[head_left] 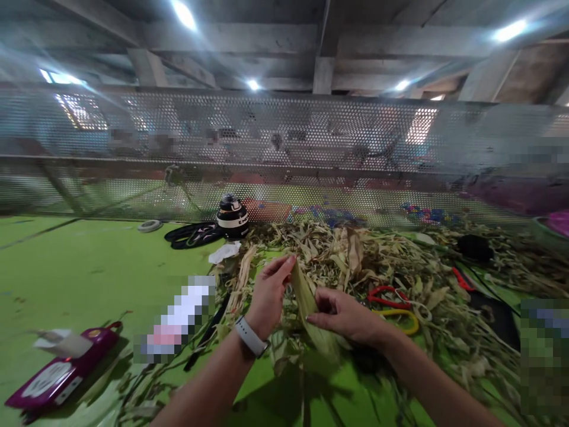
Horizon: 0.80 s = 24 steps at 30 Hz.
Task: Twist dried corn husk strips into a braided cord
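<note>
A long pale-green corn husk (306, 299) is stretched between my two hands above the green table (102, 255). My left hand (271, 293), with a light watch band at the wrist, pinches its upper end between thumb and fingers. Lower down, my right hand (335, 314) is closed on the husk's side, thumb pressed along it. The husk's bottom end is blurred. Behind and right of my hands spreads a heap of dry husks (351, 249). Red-handled scissors (389, 295) and a yellow handle loop (406, 320) lie among the strips beside my right hand.
A dark bottle with a white band (233, 220) stands by the perforated metal screen (267, 130). Left of it are a black flat item (191, 235) and a tape roll (150, 226). A purple power strip (66, 373) lies front left. A black ball of yarn-like material (475, 248) sits right.
</note>
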Each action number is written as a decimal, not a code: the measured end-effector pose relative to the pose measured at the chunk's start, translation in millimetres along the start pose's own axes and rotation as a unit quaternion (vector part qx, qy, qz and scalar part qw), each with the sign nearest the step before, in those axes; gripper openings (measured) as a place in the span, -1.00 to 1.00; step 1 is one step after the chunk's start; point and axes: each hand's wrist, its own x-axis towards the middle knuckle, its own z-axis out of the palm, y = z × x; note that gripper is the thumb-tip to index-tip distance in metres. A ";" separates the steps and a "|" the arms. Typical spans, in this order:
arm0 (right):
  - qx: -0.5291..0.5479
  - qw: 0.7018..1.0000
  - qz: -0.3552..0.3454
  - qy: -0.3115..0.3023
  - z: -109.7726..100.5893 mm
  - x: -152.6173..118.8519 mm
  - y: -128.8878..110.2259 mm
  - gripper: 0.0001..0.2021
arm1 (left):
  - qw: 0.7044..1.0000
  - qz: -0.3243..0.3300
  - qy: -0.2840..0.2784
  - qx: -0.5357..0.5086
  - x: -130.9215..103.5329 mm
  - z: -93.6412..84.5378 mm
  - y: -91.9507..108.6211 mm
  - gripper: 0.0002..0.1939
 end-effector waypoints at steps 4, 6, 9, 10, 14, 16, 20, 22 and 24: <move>0.035 0.996 0.059 -0.050 1.5 -2.2 -4.6 -0.75 | 0.999 0.019 0.035 -0.012 14.5 -11.5 7.1 -0.83; 0.084 0.994 0.066 0.007 2.5 -0.1 -5.9 -0.72 | 0.999 0.016 0.045 -0.008 19.9 -15.8 9.3 -0.85; 0.122 0.981 0.064 0.135 0.1 4.4 -6.3 -0.70 | 0.998 -0.001 0.052 0.020 19.4 -16.1 9.7 -0.84; 0.124 0.976 0.066 0.165 -1.6 5.7 -6.2 -0.71 | 0.998 -0.006 0.036 0.051 17.1 -14.7 9.5 -0.79; 0.135 0.969 0.068 0.198 -6.9 7.8 -5.8 -0.72 | 0.964 -0.053 -0.150 0.214 3.9 -7.5 8.9 -0.64; 0.138 0.970 0.067 0.190 -7.2 7.9 -6.0 -0.71 | 0.943 -0.074 -0.235 0.224 -0.5 -5.6 8.0 -0.73; 0.146 0.972 0.054 0.178 -9.1 7.7 -7.7 -0.71 | 0.936 -0.080 -0.275 0.205 -1.7 -6.2 5.0 -0.74; 0.135 0.972 0.043 0.189 -13.1 7.5 -8.6 -0.72 | 0.937 -0.084 -0.267 0.212 -0.7 -7.3 4.1 -0.73; 0.114 0.972 0.033 0.201 -17.9 7.1 -9.4 -0.73 | 0.938 -0.081 -0.256 0.219 -0.1 -7.9 3.8 -0.72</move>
